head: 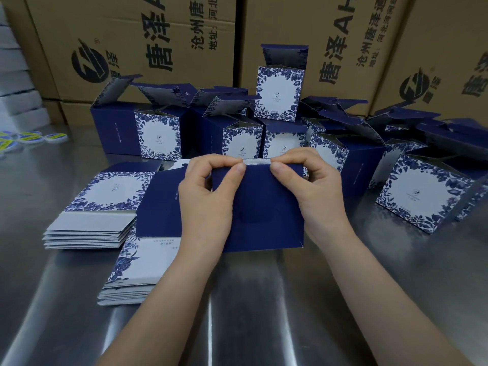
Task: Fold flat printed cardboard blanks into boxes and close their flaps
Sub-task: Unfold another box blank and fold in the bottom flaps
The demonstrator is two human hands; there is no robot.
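Left hand [208,199] and right hand [314,191] each pinch the top edge of the navy box [261,207] at centre, thumbs on its near face. Flat blanks [89,225] are stacked at nine o'clock and folded boxes [158,133] crowd twelve o'clock.

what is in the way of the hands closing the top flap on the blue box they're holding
Nothing visible. The left hand and right hand pinch the blue box at its top flap. The folded boxes stand behind it and the flat blanks lie to its left, clear of the flap.
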